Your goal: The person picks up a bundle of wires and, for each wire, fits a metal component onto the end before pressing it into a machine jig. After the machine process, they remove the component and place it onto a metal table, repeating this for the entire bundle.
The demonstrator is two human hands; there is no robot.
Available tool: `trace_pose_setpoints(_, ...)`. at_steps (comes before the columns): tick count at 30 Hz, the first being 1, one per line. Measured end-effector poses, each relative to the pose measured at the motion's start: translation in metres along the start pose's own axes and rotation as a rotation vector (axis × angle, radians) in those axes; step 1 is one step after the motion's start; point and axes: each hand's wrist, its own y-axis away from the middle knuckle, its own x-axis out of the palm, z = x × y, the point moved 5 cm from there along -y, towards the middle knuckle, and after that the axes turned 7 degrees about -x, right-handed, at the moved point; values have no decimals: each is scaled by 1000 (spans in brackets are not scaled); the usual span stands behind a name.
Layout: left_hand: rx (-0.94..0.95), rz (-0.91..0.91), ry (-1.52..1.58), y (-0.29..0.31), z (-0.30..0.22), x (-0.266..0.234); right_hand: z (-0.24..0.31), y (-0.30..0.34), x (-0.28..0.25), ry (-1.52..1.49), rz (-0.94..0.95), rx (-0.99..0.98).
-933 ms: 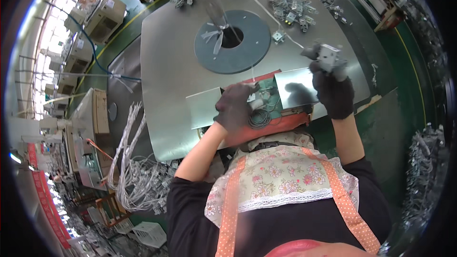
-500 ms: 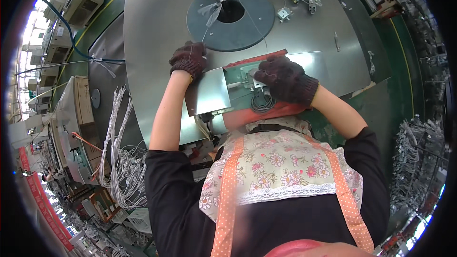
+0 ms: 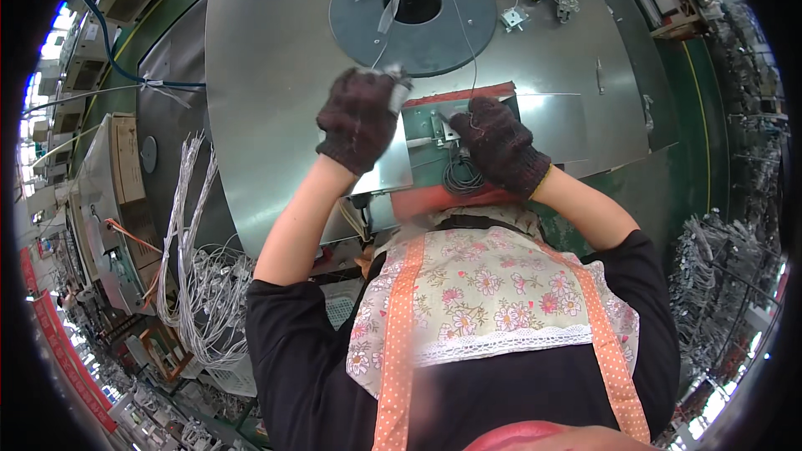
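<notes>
Curling round, the left hand [image 3: 359, 121] has a blurred grey object [image 3: 402, 90] jutting out to the right of its fingers! Across to the right hand [image 3: 501, 144]: fingers bent, tips up against a small metal part [image 3: 444, 128], which sits just left of them on a green plate [image 3: 428, 174]; whether they pinch it, I can't tell. Right below those fingers, a coiled dark cable [image 3: 460, 174]; above, a red strip [image 3: 447, 98].
</notes>
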Motion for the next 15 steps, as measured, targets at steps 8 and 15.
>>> trace_pose_setpoints(8,362,250,-252,30,-76,65,1,11,16,-95,-99,-52)
trace_pose_setpoints(15,216,242,-214,37,-72,74,-47,16,1,-444,54,-190)
